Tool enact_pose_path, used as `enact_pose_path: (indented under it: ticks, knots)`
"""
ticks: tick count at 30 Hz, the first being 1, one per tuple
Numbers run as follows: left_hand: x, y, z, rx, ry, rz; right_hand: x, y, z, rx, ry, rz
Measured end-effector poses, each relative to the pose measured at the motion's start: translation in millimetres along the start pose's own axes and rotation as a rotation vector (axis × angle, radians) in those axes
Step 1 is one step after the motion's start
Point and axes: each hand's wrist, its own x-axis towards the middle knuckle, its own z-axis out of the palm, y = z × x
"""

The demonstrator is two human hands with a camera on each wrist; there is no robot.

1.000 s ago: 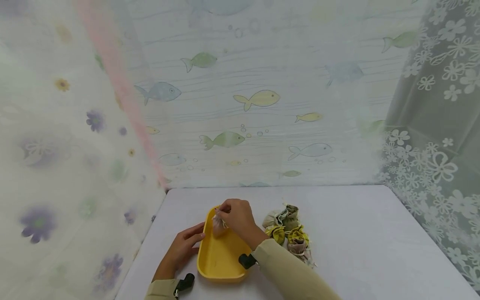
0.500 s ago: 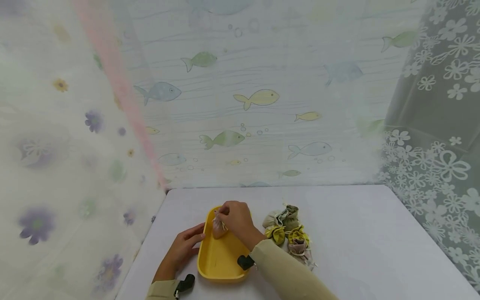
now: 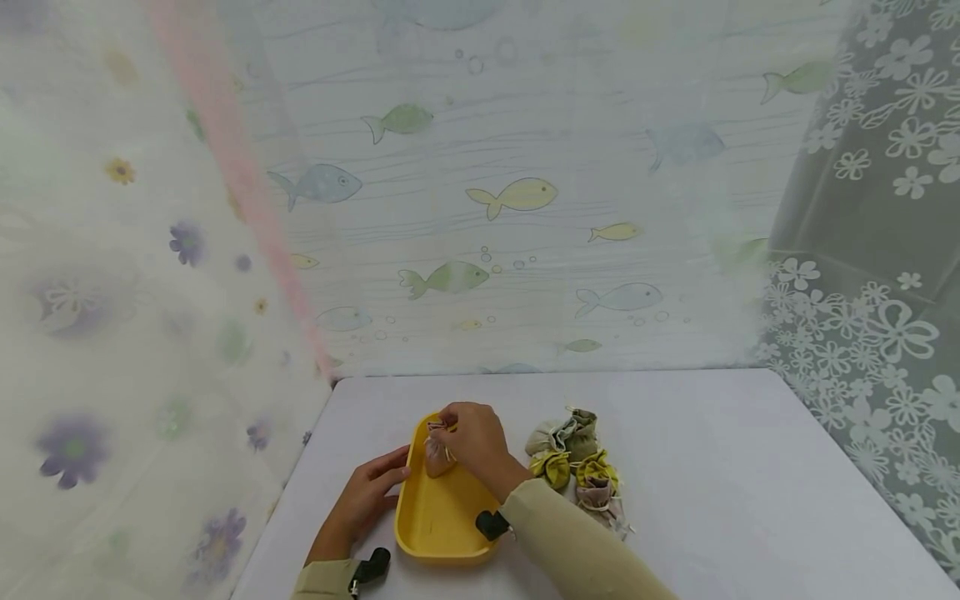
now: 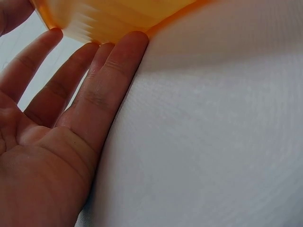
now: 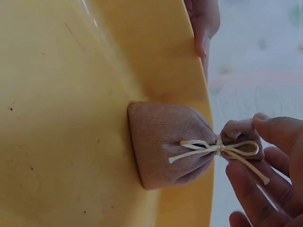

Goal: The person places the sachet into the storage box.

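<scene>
A yellow plastic tray (image 3: 442,521) stands on the white table. Inside its far end a pinkish-brown drawstring pouch (image 5: 170,142) leans against the wall, its neck tied with a cream cord bow (image 5: 220,148). My right hand (image 3: 476,437) is at the pouch's gathered top; in the right wrist view the thumb and fingers are spread loosely around the neck, thumb tip right at its edge. My left hand (image 3: 367,496) rests against the tray's left side, and the left wrist view shows its straight fingers (image 4: 113,71) touching the outer wall.
Several small drawstring pouches in beige, green, yellow and pinkish-brown lie in a cluster (image 3: 573,467) right of the tray, beside the right forearm. Fish-printed sheeting (image 3: 517,250) hangs behind the table (image 3: 712,467), and flower-printed curtains (image 3: 180,400) flank it.
The pouch has come down slightly into the tray. My right fingers have loosened, and more of the pouch's top shows between them. My left hand and the tray have stayed put.
</scene>
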Motion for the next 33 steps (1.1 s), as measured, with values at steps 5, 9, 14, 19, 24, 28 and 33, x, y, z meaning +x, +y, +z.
enact_pose_path:
  ticks: [5,9,14,19,24,28,33]
  knots:
    - [-0.1,0.8,-0.1,-0.002,-0.002,-0.003,-1,-4,-3,-0.043,-0.015,0.039]
    - [-0.3,2.1,0.3,-0.002,-0.005,-0.001,-1,-5,-5,-0.076,-0.004,0.033]
    - [-0.6,3.1,0.9,0.003,-0.001,0.000,-3,-6,-9,-0.116,0.031,0.010]
    - [-1.0,3.7,1.3,-0.003,0.005,-0.005,-9,-7,-16,-0.155,0.052,-0.018]
    - [-1.5,3.4,1.0,-0.012,0.007,0.000,-15,-8,-23,-0.164,0.085,-0.048]
    - [-1.7,2.0,0.8,-0.009,0.010,0.006,-20,-8,-28,-0.160,0.103,-0.069]
    - [-1.9,1.5,1.7,-0.003,0.020,0.004,-27,-7,-37,-0.170,0.128,-0.100]
